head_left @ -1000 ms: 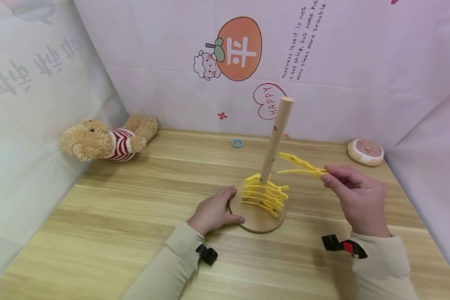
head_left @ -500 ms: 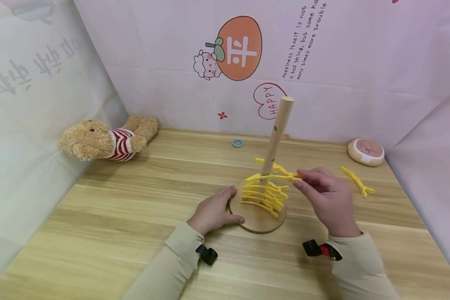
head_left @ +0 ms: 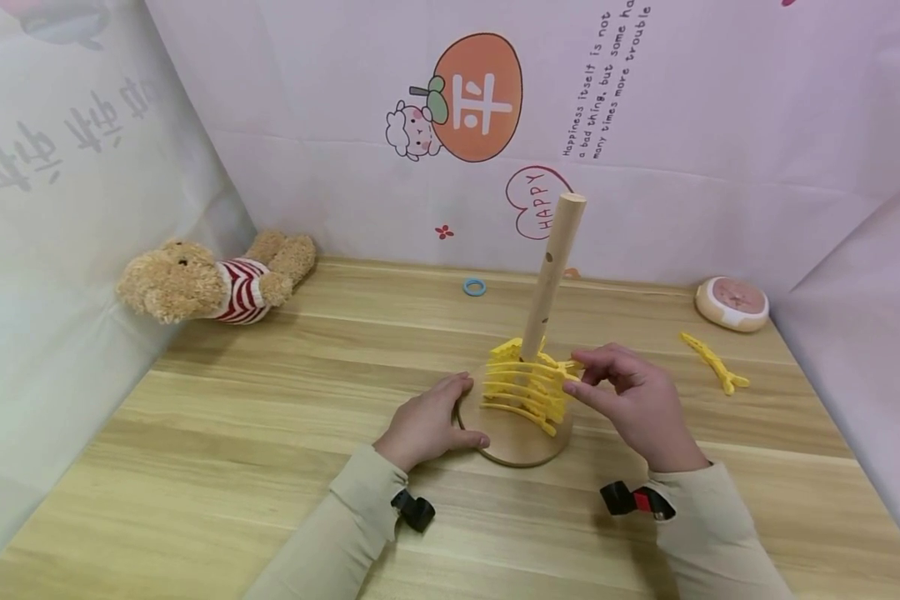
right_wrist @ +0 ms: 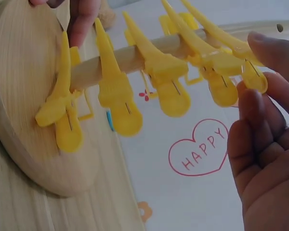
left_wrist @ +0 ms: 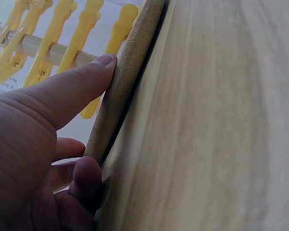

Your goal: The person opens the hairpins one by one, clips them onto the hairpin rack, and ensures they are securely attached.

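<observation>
A wooden stand has a round base and a post with dark holes along it, leaning a little right in the head view. My left hand grips the base's left rim, its thumb at the edge in the left wrist view. Several yellow alligator hair clips sit in a row across the lower post. My right hand pinches the handle end of the topmost hair clip between thumb and fingers. That clip's long prongs lie across the post, just above the others.
One loose yellow hair clip lies on the table at right. Behind it is a round cream-and-pink object. A blue ring lies near the back edge, and a teddy bear in a striped shirt at back left.
My right hand has carried a hair clip left and down onto the post, just above the row. The loose clip at right has come out from behind the hand. My left hand stays put.
</observation>
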Action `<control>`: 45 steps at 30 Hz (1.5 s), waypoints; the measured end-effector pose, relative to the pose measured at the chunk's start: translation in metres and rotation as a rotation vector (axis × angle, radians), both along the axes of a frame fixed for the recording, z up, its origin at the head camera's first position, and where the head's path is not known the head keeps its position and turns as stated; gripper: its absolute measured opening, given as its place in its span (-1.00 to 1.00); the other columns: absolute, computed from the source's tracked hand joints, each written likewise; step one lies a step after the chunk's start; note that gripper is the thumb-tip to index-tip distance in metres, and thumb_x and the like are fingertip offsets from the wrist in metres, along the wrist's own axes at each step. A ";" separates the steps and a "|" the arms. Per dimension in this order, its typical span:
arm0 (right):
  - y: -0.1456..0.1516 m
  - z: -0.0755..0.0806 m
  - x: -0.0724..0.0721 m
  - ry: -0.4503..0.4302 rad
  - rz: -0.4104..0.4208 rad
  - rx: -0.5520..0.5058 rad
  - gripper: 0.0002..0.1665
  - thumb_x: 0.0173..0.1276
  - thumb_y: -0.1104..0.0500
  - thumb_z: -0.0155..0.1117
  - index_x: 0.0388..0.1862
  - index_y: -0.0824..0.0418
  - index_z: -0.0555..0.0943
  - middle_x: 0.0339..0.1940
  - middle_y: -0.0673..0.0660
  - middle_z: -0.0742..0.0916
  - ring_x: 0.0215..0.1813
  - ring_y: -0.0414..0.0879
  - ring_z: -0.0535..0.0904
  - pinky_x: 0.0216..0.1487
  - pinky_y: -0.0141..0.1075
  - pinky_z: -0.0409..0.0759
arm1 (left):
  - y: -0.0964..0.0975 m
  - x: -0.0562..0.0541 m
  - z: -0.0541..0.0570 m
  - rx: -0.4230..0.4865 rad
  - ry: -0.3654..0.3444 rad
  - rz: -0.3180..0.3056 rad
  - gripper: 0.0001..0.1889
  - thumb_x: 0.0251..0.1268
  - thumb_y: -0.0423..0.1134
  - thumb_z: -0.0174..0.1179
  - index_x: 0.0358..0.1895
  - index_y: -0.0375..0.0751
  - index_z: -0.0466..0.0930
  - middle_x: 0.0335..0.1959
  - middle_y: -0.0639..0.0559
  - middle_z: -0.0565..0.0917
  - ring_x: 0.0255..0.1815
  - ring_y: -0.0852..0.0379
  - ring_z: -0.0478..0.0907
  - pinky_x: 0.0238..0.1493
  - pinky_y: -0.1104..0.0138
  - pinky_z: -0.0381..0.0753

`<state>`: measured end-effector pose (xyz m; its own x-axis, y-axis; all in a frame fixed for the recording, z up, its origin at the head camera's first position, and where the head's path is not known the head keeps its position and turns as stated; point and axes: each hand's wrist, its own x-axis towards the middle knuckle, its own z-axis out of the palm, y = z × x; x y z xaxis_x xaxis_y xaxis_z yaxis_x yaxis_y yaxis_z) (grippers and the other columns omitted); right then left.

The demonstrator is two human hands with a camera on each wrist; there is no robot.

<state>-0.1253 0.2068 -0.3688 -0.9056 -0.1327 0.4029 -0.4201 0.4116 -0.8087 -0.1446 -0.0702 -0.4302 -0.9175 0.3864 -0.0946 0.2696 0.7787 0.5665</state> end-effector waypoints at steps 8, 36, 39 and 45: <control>0.007 0.001 -0.003 -0.076 -0.041 0.258 -0.59 0.29 -0.01 0.49 0.11 0.00 0.72 -0.16 -0.10 0.72 -0.13 -0.16 0.56 -0.20 -0.38 0.53 | 0.000 0.000 0.000 -0.003 0.002 0.002 -0.02 0.05 0.26 0.45 0.51 -0.11 0.30 0.55 0.04 0.27 0.52 0.01 0.25 0.38 0.02 0.38; 0.006 0.005 0.000 0.007 -0.028 0.290 -0.71 0.31 0.06 0.47 0.01 -0.01 0.76 -0.20 -0.15 0.68 -0.12 -0.19 0.52 -0.29 -0.37 0.52 | 0.000 0.001 0.002 -0.004 -0.006 0.000 -0.02 0.06 0.24 0.45 0.51 -0.13 0.29 0.56 0.03 0.26 0.51 -0.02 0.27 0.37 0.00 0.39; 0.006 0.005 -0.001 0.013 -0.038 0.286 -0.70 0.32 0.07 0.47 0.03 0.02 0.75 -0.19 -0.12 0.69 -0.15 -0.21 0.50 -0.32 -0.37 0.51 | 0.000 0.001 0.001 -0.004 -0.008 0.000 -0.02 0.05 0.25 0.45 0.51 -0.13 0.29 0.56 0.03 0.26 0.51 -0.02 0.27 0.37 0.00 0.39; 0.004 0.004 0.000 0.041 -0.055 0.245 -0.68 0.32 0.13 0.46 0.05 0.07 0.74 -0.18 -0.09 0.70 -0.11 -0.23 0.50 -0.36 -0.43 0.49 | 0.001 0.000 0.002 -0.005 -0.011 0.000 -0.02 0.05 0.25 0.45 0.51 -0.12 0.29 0.56 0.04 0.26 0.51 -0.02 0.26 0.37 0.00 0.39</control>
<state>-0.1253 0.2109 -0.3650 -0.8976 -0.1815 0.4017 -0.4221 0.6162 -0.6649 -0.1442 -0.0691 -0.4285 -0.9163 0.3860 -0.1066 0.2636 0.7818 0.5651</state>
